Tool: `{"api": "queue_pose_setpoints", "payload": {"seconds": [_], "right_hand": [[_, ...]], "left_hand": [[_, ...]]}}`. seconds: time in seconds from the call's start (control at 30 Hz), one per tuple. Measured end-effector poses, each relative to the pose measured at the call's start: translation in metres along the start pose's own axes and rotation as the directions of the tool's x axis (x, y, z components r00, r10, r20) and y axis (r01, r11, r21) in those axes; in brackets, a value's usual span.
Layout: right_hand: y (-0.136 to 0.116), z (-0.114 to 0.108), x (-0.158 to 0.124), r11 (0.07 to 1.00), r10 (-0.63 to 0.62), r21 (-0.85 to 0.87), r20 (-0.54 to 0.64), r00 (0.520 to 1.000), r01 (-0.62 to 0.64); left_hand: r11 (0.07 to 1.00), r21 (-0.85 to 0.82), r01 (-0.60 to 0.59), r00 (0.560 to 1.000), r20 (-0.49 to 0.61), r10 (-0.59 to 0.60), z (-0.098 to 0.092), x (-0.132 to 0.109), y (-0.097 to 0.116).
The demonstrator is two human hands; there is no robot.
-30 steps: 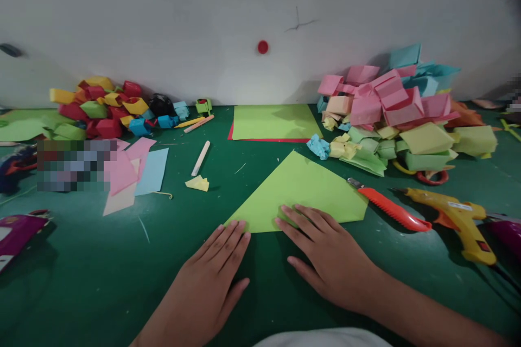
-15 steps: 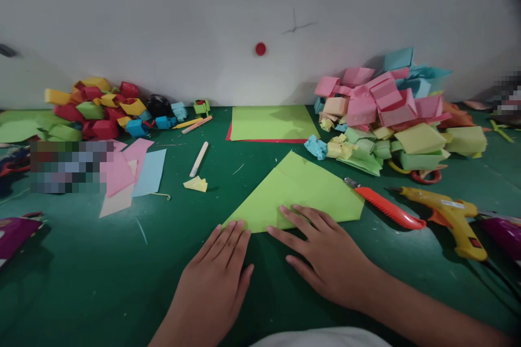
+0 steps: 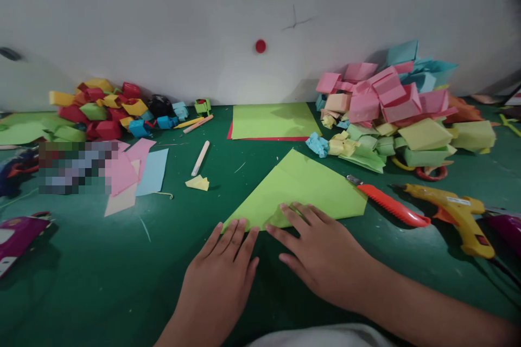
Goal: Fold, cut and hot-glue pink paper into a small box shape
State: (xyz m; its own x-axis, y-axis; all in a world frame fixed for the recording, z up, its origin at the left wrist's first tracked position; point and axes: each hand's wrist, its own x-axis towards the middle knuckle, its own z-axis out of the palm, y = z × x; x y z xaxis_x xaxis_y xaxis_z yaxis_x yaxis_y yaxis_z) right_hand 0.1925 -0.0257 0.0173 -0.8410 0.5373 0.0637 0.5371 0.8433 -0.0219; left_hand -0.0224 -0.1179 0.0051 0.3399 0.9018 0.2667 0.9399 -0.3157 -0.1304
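A folded sheet of lime-green paper (image 3: pixel 297 184) lies on the green table in front of me, its peak pointing away. My left hand (image 3: pixel 220 271) rests with its fingertips on the paper's near left edge, fingers stretched out. Against the near middle edge, my right hand (image 3: pixel 317 249) lies flat with spread fingers, covering part of that edge. Neither hand grips anything. Just beyond the paper's right corner is a red-orange box cutter (image 3: pixel 394 206), its metal tip touching or overlapping the paper's edge.
A yellow glue gun (image 3: pixel 456 209) lies at right. Behind it rises a heap of folded pastel paper pieces (image 3: pixel 386 97). Green sheets (image 3: pixel 272 119) on red stand by the wall. At left are colourful paper pieces (image 3: pixel 101 108), a blue paper (image 3: pixel 152 172) and a whitish stick (image 3: pixel 201 158).
My left hand's fingers have spread a little, the index finger shifting right along the edge. My right hand has moved slightly left over the paper. The view has shifted slightly.
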Motion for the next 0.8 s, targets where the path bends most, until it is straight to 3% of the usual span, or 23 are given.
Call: {"api": "queue_pose_setpoints", "payload": {"seconds": [0.2,0.57,0.8], "right_hand": [[0.018,-0.007,-0.013,0.999,0.026,-0.019,-0.058,0.998,-0.027],[0.065,-0.002,-0.083,0.936,0.252,-0.175,-0.269,0.930,-0.304],[0.076,0.005,-0.099,0.922,0.311,-0.138,-0.289,0.905,-0.361]], "left_hand": [[0.997,-0.053,0.052,0.999,-0.003,-0.052,-0.003,0.001,0.001],[0.999,-0.013,-0.030,0.999,0.016,0.031,-0.004,0.001,-0.006],[0.999,-0.010,-0.043,0.999,0.026,0.043,-0.006,0.004,-0.005]]}}
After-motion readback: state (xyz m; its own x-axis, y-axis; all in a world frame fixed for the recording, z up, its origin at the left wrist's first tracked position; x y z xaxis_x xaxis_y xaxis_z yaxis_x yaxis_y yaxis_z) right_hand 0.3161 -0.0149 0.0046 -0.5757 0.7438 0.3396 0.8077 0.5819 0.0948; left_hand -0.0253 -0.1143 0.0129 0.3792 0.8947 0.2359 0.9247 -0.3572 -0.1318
